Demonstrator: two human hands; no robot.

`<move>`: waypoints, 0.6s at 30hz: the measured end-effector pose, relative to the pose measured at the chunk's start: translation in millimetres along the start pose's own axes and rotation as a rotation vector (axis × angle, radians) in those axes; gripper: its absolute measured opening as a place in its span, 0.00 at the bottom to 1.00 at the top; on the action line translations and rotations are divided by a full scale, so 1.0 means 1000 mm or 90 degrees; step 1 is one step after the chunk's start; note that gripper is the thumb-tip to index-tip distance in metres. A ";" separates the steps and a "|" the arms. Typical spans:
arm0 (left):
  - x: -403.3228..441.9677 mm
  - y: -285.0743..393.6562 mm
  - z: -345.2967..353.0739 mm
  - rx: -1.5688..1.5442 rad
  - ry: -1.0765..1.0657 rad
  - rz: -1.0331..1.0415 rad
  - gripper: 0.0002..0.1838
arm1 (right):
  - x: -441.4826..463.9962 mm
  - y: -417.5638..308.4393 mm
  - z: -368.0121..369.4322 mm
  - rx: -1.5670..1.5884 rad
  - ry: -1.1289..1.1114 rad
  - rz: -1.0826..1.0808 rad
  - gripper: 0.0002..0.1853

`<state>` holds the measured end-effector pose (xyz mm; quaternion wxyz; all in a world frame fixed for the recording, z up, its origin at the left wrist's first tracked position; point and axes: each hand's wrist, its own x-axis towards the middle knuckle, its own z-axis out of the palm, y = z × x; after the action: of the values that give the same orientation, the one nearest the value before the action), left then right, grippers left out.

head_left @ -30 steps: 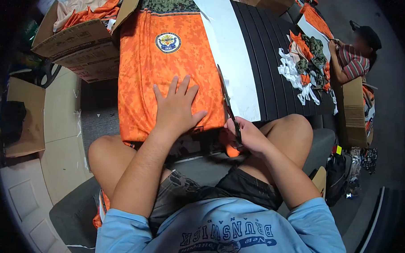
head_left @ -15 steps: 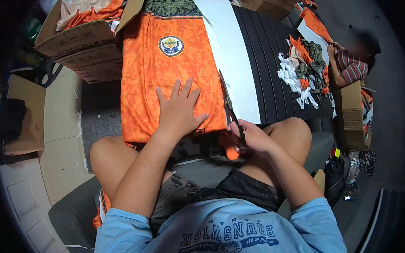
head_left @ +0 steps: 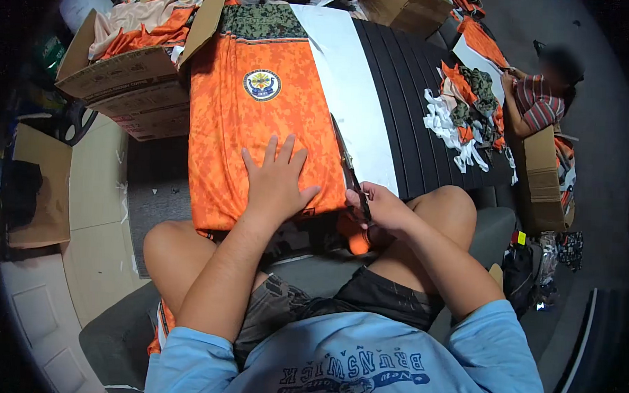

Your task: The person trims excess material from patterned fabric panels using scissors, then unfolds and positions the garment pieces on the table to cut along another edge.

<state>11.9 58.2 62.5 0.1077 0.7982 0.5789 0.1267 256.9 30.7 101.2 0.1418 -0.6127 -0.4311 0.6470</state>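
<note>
An orange camouflage-patterned fabric piece [head_left: 262,118] with a round emblem [head_left: 262,85] and a green camouflage band [head_left: 262,20] lies over the table in front of me. My left hand [head_left: 277,185] rests flat on its near part, fingers spread. Gripped in my right hand [head_left: 383,207] is a pair of scissors [head_left: 346,156], its blades pointing away from me along the fabric's right edge. Beside that edge runs a strip of white sheet [head_left: 356,80]. How far the blades are apart is hard to see.
A cardboard box [head_left: 124,79] of fabric stands at the left. Orange, green and white scraps [head_left: 470,108] are heaped on the ribbed black surface [head_left: 408,96]. At the far right another person [head_left: 539,100] handles orange fabric, near a second box [head_left: 540,170].
The whole view has shifted slightly, with the table sitting a little lower in it. My left hand stays flat on the fabric, and my right still grips the scissors at its edge.
</note>
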 end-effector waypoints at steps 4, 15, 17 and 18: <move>0.005 -0.003 -0.002 0.007 0.001 -0.002 0.39 | 0.004 -0.010 0.000 0.003 -0.010 0.011 0.23; 0.014 0.000 -0.012 0.036 0.006 -0.008 0.41 | 0.024 -0.045 -0.004 0.042 -0.016 0.027 0.26; 0.006 0.002 -0.005 0.022 -0.015 -0.010 0.41 | 0.019 -0.036 0.002 0.041 0.002 0.040 0.26; 0.004 0.003 -0.002 0.020 -0.021 -0.011 0.41 | 0.019 -0.033 0.004 0.042 0.000 0.046 0.26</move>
<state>14.8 61.1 65.6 0.1058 0.7966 0.5862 0.1033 237.7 62.4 111.9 0.1387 -0.6228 -0.3870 0.6657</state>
